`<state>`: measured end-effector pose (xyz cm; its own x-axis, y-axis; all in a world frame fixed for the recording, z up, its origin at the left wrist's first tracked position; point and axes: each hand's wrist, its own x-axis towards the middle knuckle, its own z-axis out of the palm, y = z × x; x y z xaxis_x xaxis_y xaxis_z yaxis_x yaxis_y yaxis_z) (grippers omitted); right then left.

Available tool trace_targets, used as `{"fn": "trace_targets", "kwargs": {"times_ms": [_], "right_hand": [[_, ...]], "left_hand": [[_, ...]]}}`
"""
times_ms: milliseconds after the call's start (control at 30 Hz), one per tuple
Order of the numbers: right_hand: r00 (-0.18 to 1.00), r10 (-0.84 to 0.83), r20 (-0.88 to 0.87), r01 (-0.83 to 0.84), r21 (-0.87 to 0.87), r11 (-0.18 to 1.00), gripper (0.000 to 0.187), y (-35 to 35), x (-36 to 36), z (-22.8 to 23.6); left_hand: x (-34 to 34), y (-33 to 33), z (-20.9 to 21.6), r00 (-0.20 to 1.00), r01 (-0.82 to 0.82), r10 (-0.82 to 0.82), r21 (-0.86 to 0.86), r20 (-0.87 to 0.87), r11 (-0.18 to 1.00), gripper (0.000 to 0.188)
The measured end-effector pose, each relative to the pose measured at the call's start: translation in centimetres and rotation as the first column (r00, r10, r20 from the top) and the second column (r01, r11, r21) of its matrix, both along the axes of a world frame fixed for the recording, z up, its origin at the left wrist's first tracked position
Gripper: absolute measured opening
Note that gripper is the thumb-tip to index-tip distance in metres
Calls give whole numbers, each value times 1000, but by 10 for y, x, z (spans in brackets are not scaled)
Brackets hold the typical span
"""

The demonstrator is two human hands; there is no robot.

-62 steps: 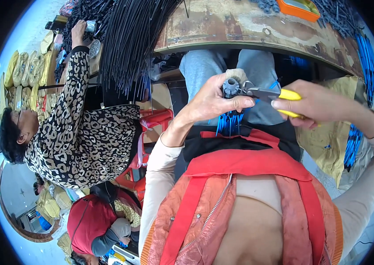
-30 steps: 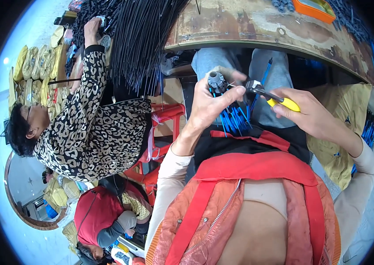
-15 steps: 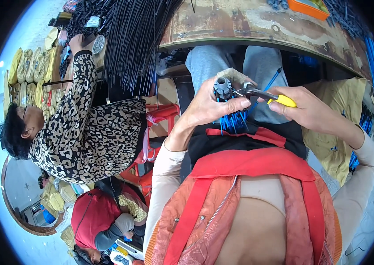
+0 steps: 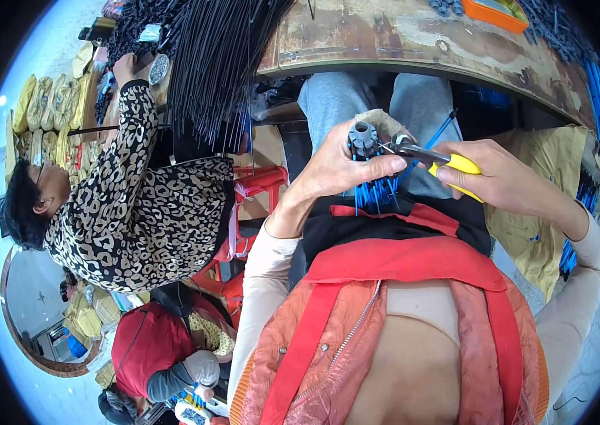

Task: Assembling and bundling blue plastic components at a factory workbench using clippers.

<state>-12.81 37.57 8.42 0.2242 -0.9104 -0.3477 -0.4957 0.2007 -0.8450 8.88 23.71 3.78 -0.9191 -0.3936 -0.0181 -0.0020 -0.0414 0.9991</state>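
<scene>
My left hand [image 4: 335, 164] is wrapped round a grey notched hub [image 4: 363, 139] with a round hole in its top, held upright above my lap. A bunch of thin blue rods [image 4: 376, 196] hangs below the hub. In my right hand [image 4: 488, 170] is a pair of pliers [image 4: 464, 164] with yellow handles, which stand somewhat apart. The dark metal jaws meet the hub's right side, by my left thumb. A thin wire shows between jaws and hub. Behind the pliers a longer blue rod [image 4: 436, 134] slants up to the right.
A worn wooden table [image 4: 357, 42] lies ahead, with an orange tray [image 4: 496, 13] at its far edge. Black rods [image 4: 218, 64] hang over its left end. A co-worker in a patterned top [image 4: 165, 212] sits at left by a red stool [image 4: 264, 180]. Brown wrapping [image 4: 548, 184] lies at right.
The plier handles have spread apart, and my right hand has loosened around them. The hub has shifted slightly to the right.
</scene>
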Motion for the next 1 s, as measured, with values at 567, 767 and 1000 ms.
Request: {"fn": "trace_targets", "kwargs": {"times_ms": [567, 767, 1000], "right_hand": [[994, -9, -107, -24, -302, 953, 33, 3, 9, -3], [981, -18, -195, -58, -381, 923, 37, 2, 8, -7], [942, -103, 318, -48, 432, 901, 60, 5, 0, -2]], "left_hand": [[1, -2, 10, 999, 24, -25, 40, 24, 999, 30], [2, -4, 11, 999, 12, -15, 68, 47, 998, 33], [-2, -2, 4, 991, 129, -130, 35, 31, 991, 57]]}}
